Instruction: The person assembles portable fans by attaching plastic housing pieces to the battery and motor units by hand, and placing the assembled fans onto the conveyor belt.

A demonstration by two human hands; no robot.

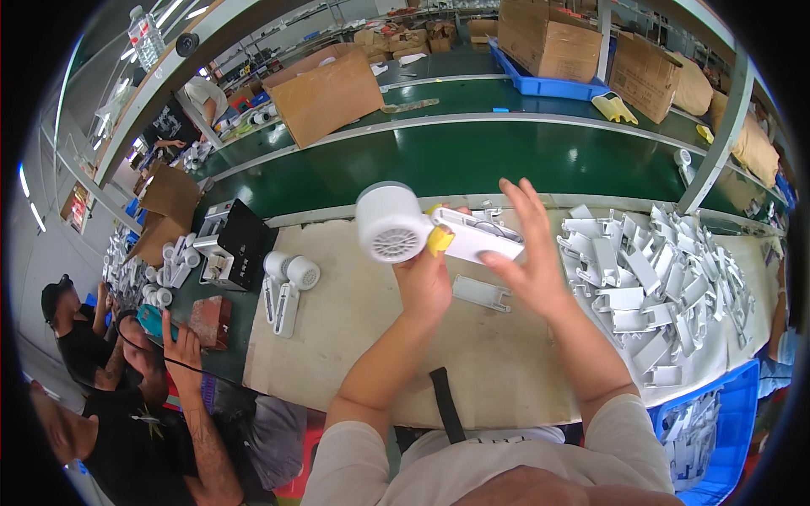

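My left hand (423, 287) is closed around a white handheld blower (390, 223) near where its round head meets the handle. Yellow covers wrap fingertips of that hand. The head's slotted grille points down toward me, and the handle stretches right with its upper side uncovered, showing a dark wire inside. My right hand (531, 261) is spread beside the handle's far end, fingers up and thumb close to the casing; whether the thumb touches it I cannot tell. Below the handle, a white plastic cover (481, 293) lies on the table.
Many loose white covers (641, 270) are heaped at right, above a blue crate (742, 422). Two similar blowers (287, 287) stand at left beside a black machine (232, 244). A green conveyor (472, 156) runs behind the bench. Co-workers sit at left, one with a hand on a teal tool (150, 320).
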